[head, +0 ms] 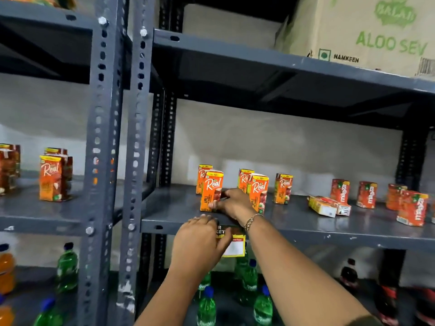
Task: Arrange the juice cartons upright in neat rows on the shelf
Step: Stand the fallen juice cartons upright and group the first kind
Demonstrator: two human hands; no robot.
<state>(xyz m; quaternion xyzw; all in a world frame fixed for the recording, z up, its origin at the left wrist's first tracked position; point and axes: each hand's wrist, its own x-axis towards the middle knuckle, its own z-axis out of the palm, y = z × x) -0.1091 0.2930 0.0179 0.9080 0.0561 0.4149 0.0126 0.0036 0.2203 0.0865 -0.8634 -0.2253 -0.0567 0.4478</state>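
Observation:
Orange Real apple juice cartons stand upright on the grey metal shelf [294, 222]. My right hand [231, 203] grips the lower side of the front left carton [211, 187], which stands near the shelf's front edge. A second front carton [259, 189] stands just right of that hand, with two more behind and one [283, 188] further right. My left hand [200, 243] rests with spread fingers on the shelf's front lip, beside a yellow price label [235, 247]. Red Maaza cartons [366, 194] stand to the right; one Maaza carton [328, 205] lies flat.
Slotted grey uprights [136, 137] divide this bay from the left bay, where more Real cartons [53, 177] stand. A cardboard Aloo Sev box [367, 31] sits on the shelf above. Green [249, 278], orange and dark soda bottles fill the shelf below.

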